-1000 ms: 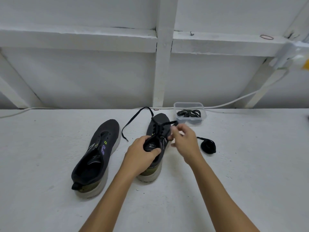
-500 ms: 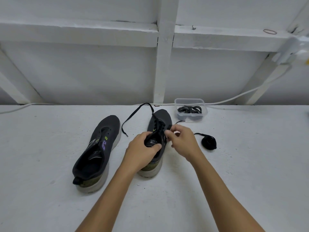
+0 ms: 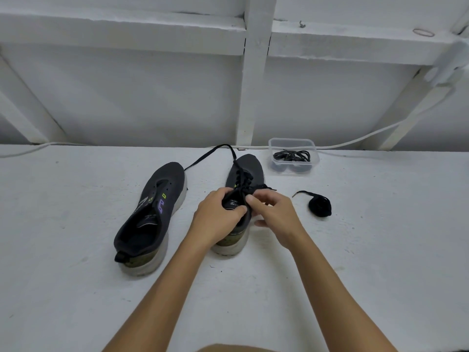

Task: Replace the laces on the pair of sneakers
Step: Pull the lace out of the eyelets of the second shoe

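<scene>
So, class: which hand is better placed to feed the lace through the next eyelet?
The right hand: its fingers already pinch the lace at the laced sneaker, while the left hand grips the tongue, steadying it.

My left hand [image 3: 215,219] grips the tongue of the half-laced dark sneaker [image 3: 243,179], my right hand [image 3: 275,214] pinches its black lace [image 3: 210,154], while the unlaced sneaker [image 3: 152,214] lies just left.

Both hands [image 3: 220,219] on the half-laced sneaker [image 3: 243,179]
</scene>
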Demonstrator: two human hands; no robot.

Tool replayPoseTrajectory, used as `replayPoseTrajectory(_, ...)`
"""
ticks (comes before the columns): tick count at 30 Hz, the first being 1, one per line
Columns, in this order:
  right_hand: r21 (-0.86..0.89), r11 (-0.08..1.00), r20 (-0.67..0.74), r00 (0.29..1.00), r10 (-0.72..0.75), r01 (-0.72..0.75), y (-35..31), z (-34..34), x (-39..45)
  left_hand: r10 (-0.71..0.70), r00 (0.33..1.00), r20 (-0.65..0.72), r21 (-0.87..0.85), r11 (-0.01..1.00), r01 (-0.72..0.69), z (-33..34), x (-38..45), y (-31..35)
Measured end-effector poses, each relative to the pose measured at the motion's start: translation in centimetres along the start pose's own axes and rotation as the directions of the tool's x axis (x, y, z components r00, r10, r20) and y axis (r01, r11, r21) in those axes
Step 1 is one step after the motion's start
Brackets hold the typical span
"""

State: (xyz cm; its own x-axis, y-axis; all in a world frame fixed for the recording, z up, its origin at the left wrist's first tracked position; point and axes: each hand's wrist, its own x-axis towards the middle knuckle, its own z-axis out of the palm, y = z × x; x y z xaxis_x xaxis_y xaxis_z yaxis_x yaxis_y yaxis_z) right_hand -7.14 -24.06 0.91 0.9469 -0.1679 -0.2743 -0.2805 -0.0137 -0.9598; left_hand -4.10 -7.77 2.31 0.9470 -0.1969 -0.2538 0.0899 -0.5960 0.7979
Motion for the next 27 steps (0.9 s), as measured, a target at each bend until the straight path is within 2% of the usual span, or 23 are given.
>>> replayPoseTrajectory(3,-0.047,0.997,-0.038,0.997,-0.060,0.059,-0.4,0.3,0.3,0.002,1.000,0.000,0.003,1.000,-0.002,0.0,0.0,0.0)
replayPoseTrajectory(4,-0.057,0.995,-0.095,0.992,-0.086,0.081,-0.7,0.3,0.5,-0.002,1.000,0.004,0.001,1.000,0.002,0.0,0.0,0.0)
replayPoseTrajectory(5,-0.038,0.994,-0.202,0.973,-0.112,0.107,-1.1,0.2,0.9,-0.006,1.000,0.008,-0.002,1.000,0.006,0.0,0.0,0.0)
replayPoseTrajectory(7,0.036,0.987,-0.467,0.876,-0.124,0.159,-1.9,-0.5,1.8,-0.014,1.000,0.018,-0.009,1.000,0.014,0.0,0.0,0.0)
replayPoseTrajectory(8,0.062,0.984,-0.547,0.830,-0.107,0.168,-2.4,-1.1,2.1,-0.015,1.000,0.021,-0.010,1.000,0.015,-0.1,0.0,0.0)
replayPoseTrajectory(9,0.079,0.986,-0.561,0.824,-0.077,0.146,-2.8,-1.6,2.2,-0.016,1.000,0.023,-0.011,1.000,0.016,-0.1,0.0,-0.1)
replayPoseTrajectory(10,0.084,0.992,-0.517,0.855,-0.039,0.096,-2.9,-2.1,2.2,-0.016,1.000,0.022,-0.012,1.000,0.016,-0.1,0.0,-0.1)
replayPoseTrajectory(12,0.043,0.997,-0.315,0.947,0.068,-0.058,-2.7,-2.3,1.6,-0.018,1.000,0.018,-0.011,1.000,0.018,-0.1,0.0,0.0)
replayPoseTrajectory(14,-0.056,0.981,-0.088,0.980,0.178,-0.183,-2.2,-1.8,0.7,-0.017,1.000,0.008,-0.008,1.000,0.017,0.0,0.0,0.1)
replayPoseTrajectory(15,-0.082,0.976,-0.007,0.979,0.204,-0.204,-1.9,-1.3,0.3,-0.014,1.000,0.003,-0.006,1.000,0.014,0.0,0.0,0.1)
replayPoseTrajectory(17,-0.044,0.984,0.055,0.983,0.174,-0.171,-1.2,-0.5,-0.1,-0.008,1.000,-0.003,-0.001,1.000,0.008,0.0,0.0,0.1)
replayPoseTrajectory(20,-0.049,0.997,0.014,0.998,0.057,-0.056,-0.8,0.2,0.3,-0.003,1.000,-0.008,0.002,1.000,0.003,0.0,-0.1,0.0)
replayPoseTrajectory(22,0.000,1.000,-0.127,0.992,-0.007,0.007,-1.1,-0.1,1.2,-0.007,1.000,-0.002,-0.001,1.000,0.007,0.0,-0.2,0.0)
replayPoseTrajectory(24,0.160,0.986,-0.380,0.925,0.012,0.052,-2.2,-1.6,2.2,-0.013,1.000,0.013,-0.006,1.000,0.013,-0.1,-0.2,-0.1)
replayPoseTrajectory(25,0.213,0.975,-0.454,0.890,0.037,0.068,-2.8,-2.5,2.6,-0.014,1.000,0.018,-0.008,1.000,0.014,-0.1,-0.3,-0.1)
replayPoseTrajectory(27,0.158,0.987,-0.434,0.899,0.060,0.010,-3.4,-3.8,2.6,-0.014,1.000,0.020,-0.006,1.000,0.014,-0.1,-0.2,0.0)
